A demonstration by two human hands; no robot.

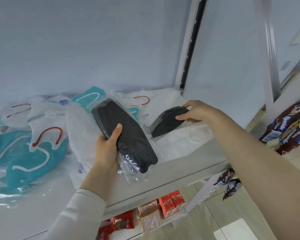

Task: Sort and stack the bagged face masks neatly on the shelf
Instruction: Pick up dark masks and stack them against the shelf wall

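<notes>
A stack of black masks (128,135), matte, fibrous and boat-shaped, is sitting in a crinkled clear plastic bag. The left hand (106,149) is gripping this bag above the front part of the shelf (194,168), with the thumb lying across the top face and the fingers curled beneath. Just to its right, a second black mask (166,122) in its own glossy sleeve is lying on the white masks (184,142). The right hand (195,112) is pinching its far end between thumb and fingers. The white masks, soft and folded flat, are spreading under both bags along the pale, smooth shelf top. Further left, teal masks (33,160) with white ear loops are lying in loose, shiny bags, overlapped by a white mask with red loops (47,135). Below the shelf edge, red cartons (170,203) are standing in a row on a lower level. Brown snack packets (287,130) are lying heaped on the right.
</notes>
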